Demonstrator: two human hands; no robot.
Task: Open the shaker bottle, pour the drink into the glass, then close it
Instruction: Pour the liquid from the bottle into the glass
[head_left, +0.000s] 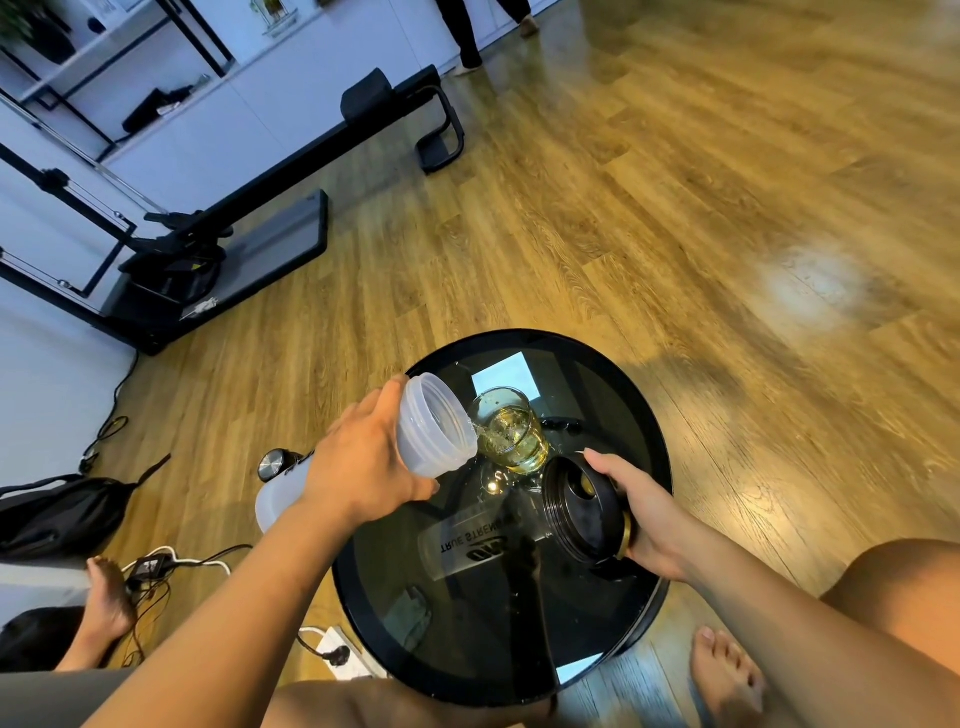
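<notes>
your left hand is wrapped around the shaker bottle, tipping it over so its open mouth sits right at the rim of the glass. a thin stream of yellowish drink runs into the glass, which stands upright on the round black table and is partly full. your right hand is closed on the black lid, holding it on edge just above the tabletop, beside the glass. the table's glossy top mirrors the bottle's lettering.
</notes>
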